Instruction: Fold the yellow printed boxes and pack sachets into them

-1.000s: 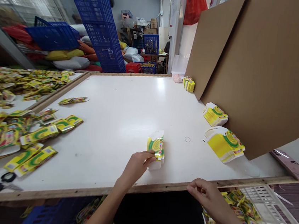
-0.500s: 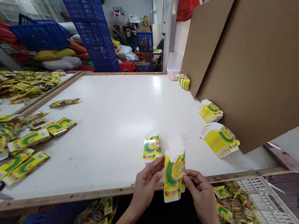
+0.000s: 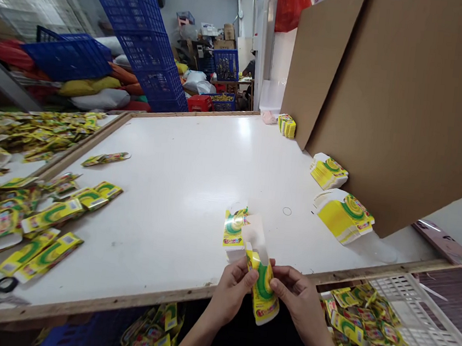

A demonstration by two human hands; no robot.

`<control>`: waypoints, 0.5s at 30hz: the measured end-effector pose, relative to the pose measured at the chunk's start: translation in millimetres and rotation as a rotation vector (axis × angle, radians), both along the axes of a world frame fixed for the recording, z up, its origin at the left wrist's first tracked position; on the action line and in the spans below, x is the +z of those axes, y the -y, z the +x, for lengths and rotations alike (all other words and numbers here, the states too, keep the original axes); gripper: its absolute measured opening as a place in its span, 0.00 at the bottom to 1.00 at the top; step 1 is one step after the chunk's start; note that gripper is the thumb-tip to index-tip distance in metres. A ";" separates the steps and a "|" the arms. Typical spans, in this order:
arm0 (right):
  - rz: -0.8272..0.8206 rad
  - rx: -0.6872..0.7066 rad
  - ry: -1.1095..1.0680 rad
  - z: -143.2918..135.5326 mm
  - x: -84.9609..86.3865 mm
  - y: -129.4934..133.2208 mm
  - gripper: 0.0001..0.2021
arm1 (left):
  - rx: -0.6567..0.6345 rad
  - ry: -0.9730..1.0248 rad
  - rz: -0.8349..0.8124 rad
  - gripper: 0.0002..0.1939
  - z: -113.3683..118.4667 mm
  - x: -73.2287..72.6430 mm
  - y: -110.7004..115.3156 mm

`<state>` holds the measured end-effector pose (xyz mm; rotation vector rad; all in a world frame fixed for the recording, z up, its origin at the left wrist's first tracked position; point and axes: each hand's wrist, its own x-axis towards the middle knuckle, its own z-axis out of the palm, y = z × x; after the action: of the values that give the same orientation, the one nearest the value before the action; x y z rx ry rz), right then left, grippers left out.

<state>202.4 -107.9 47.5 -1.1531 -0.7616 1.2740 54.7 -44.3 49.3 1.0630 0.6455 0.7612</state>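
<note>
Left hand [image 3: 230, 293]: pinching the yellow carton [image 3: 264, 289] at left.
Right hand [image 3: 295, 296]: pinching its right side.
Yellow carton: tilted, over the table's [image 3: 171, 189] near edge.
Carton stack [image 3: 233, 229]: farther, slightly left.

The left hand [image 3: 231, 294] is off the small pile [image 3: 233, 229] now; a second ago its fingers are on top. Now it is just on the near side of the pile. The right hand [image 3: 298, 295] is closer to the pile than a second ago. A yellow box [image 3: 263, 289] is now in both hands, near the pile, on its near right side. Half a second ago the left hand is open beside the box; now its thumb presses the front. The box is flat then, but now it bends and looks thinner. Its white top flap [image 3: 255, 232] now leans closer to the pile.
</note>
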 end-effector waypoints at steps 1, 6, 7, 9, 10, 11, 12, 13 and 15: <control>-0.009 -0.005 0.012 -1.3 0.6 0.1 0.16 | 0.029 -0.036 0.005 0.21 1.4 0.6 0.3; -0.014 -0.081 0.171 -6.9 -4.6 -0.8 0.19 | 0.113 -0.164 0.039 0.20 8.9 3.2 2.1; -0.009 -0.108 0.227 -6.8 -6.3 -1.3 0.19 | 0.138 -0.154 0.048 0.21 9.2 3.3 2.6; 0.006 -0.151 0.333 -4.8 -8.8 -2.4 0.17 | 0.188 -0.121 0.059 0.28 7.5 4.3 3.6; 0.021 -0.155 0.368 -3.0 -9.2 -2.7 0.16 | 0.191 -0.107 0.065 0.32 5.3 5.5 4.0; 0.042 -0.145 0.384 -0.9 -9.1 -2.8 0.19 | 0.169 -0.097 0.071 0.34 2.5 7.4 4.3; 0.067 -0.121 0.384 1.6 -8.3 -2.6 0.22 | 0.124 -0.091 0.079 0.35 -0.9 9.9 4.4; 0.094 -0.084 0.373 4.3 -7.1 -2.2 0.25 | 0.067 -0.085 0.087 0.34 -4.5 12.8 4.2; 0.132 0.009 0.351 10.4 -3.2 -1.1 0.24 | -0.044 -0.086 0.093 0.31 -11.5 18.2 3.3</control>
<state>212.8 -106.8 44.3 -1.2815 -1.0935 1.0222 43.2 -47.6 67.5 1.1965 0.6630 0.7162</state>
